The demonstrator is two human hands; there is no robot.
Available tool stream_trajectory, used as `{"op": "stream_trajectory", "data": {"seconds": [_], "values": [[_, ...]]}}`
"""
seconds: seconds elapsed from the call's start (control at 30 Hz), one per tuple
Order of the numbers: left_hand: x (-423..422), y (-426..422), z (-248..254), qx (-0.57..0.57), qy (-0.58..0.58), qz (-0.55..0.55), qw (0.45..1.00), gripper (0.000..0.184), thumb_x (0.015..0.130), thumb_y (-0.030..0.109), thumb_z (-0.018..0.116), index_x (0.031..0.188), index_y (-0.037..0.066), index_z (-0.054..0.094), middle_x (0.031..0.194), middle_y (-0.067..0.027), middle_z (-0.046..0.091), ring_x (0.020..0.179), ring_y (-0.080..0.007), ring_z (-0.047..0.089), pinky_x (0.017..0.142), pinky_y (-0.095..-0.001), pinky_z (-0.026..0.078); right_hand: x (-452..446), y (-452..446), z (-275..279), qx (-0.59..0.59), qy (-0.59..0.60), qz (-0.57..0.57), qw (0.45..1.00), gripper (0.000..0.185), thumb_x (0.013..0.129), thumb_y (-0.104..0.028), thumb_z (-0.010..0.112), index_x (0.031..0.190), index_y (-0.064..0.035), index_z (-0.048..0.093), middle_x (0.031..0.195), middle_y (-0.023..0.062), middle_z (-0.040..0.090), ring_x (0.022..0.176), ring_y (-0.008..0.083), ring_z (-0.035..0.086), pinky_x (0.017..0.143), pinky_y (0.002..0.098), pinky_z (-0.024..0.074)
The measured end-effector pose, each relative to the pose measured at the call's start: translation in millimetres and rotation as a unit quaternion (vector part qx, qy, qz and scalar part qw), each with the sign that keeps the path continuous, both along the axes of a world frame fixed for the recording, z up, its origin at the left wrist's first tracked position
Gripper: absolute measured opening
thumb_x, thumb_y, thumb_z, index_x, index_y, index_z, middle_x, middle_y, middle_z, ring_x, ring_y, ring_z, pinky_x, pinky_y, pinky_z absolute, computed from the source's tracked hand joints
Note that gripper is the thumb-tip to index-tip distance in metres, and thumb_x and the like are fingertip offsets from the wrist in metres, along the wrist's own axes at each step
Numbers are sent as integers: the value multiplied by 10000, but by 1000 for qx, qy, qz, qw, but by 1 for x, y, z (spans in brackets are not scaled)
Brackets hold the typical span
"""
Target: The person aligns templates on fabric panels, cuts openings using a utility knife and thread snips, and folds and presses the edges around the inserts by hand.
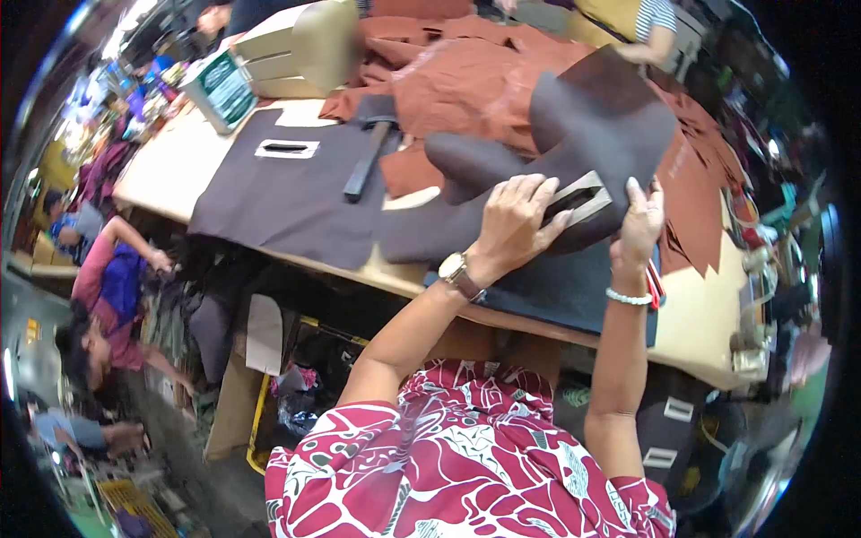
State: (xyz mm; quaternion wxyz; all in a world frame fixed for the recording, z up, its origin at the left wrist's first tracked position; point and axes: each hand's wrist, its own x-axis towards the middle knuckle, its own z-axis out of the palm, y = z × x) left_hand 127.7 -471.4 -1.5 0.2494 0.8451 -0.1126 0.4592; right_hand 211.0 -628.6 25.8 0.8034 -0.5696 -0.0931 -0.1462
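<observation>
A dark brown leather-like panel [592, 125] is lifted and curled over the table, with a slot framed by a pale strip [587, 199] near its front edge. My left hand [518, 220] is closed on the panel beside the slot, thumb at the pale strip. With the thumb in front and the fingers partly hidden behind, my right hand [639, 224] grips the panel's right side. To the left, a second dark panel [296, 193] lies flat, with a white-framed slot [287, 148] in it. A hammer [366, 152] rests on that panel's right part.
Rust-brown sheets [475, 85] are heaped at the back. A dark blue board [547, 291] lies at the table's front edge. A green-and-white container [221, 94] and cardboard boxes [291, 54] stand back left. Other people [112, 296] are at left; another person's arm [655, 45] is behind the table.
</observation>
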Motion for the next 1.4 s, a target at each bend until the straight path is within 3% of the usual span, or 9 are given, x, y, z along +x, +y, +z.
{"op": "stream_trajectory", "data": {"seconds": [0.23, 0.33, 0.37, 0.4, 0.5, 0.6, 0.7, 1.03, 1.4], "values": [[-33, -27, -47, 12, 206, -66, 976, 476, 786, 238, 670, 1180, 7, 537, 1061, -177, 598, 989, -317, 575, 855, -399, 456, -66, -54, -59, -150, -26, -182, 971, 665, 836, 97, 494, 1411, 30, 168, 1343, 232, 378, 1220, 271, 426, 1024, 348, 351], [-38, -26, -49, 7, 212, -89, 973, 470, 772, 205, 687, 1171, 3, 541, 1079, -176, 592, 1004, -326, 568, 870, -405, 453, -84, -86, -62, -414, -14, -303, 858, 704, 805, 89, 524, 1416, 8, 184, 1300, 256, 399, 1228, 324, 416, 1025, 386, 357], [-39, -28, -47, 11, 207, -86, 975, 454, 769, 190, 689, 1160, 6, 550, 1086, -170, 591, 1016, -326, 564, 881, -403, 450, -84, -93, -59, -519, -101, -376, 761, 700, 778, 67, 566, 1398, 5, 248, 1281, 265, 394, 1196, 362, 424, 1010, 421, 367], [-39, -31, -46, 11, 181, -86, 980, 402, 766, 173, 688, 1125, 29, 577, 1047, -145, 596, 974, -314, 572, 846, -392, 457, -85, -96, -50, -520, -141, -375, 754, 527, 780, 16, 604, 1283, 0, 448, 1216, 213, 484, 1112, 332, 495, 955, 415, 403], [-44, -44, -36, -5, 219, -103, 970, 240, 764, 159, 687, 970, 47, 634, 912, -108, 591, 871, -282, 575, 770, -390, 452, -84, -94, -32, -544, -212, -191, 789, 135, 795, -75, 627, 920, -30, 653, 946, 121, 620, 886, 288, 599, 786, 367, 473], [-41, -55, -39, 4, 247, -99, 964, 156, 768, 165, 683, 870, 51, 650, 833, -95, 575, 825, -268, 571, 732, -390, 445, -79, -84, -32, -555, -208, 34, 805, 167, 770, -121, 650, 911, -32, 654, 899, 103, 594, 854, 290, 595, 764, 368, 477], [-40, -59, -38, 19, 282, -77, 956, 144, 773, 179, 679, 834, 51, 653, 807, -97, 570, 816, -268, 573, 721, -387, 444, -68, -88, -45, -603, -172, 144, 766, 201, 757, -146, 662, 920, -29, 654, 911, 101, 577, 883, 294, 588, 784, 373, 471], [-33, -63, -42, -17, 353, -123, 927, 151, 769, 162, 671, 814, 20, 643, 796, -127, 576, 754, -291, 583, 678, -401, 444, -68, -104, -61, -529, -156, 199, 810, 257, 736, -116, 694, 959, -9, 625, 978, 120, 551, 952, 293, 570, 843, 375, 457], [-28, -64, -36, -47, 401, -162, 900, 191, 765, 148, 666, 854, -11, 610, 785, -148, 623, 737, -296, 607, 685, -395, 458, -67, -105, -65, -535, -161, 192, 807, 276, 747, -105, 688, 1000, -21, 618, 1006, 119, 537, 903, 283, 578, 816, 360, 476]]}}
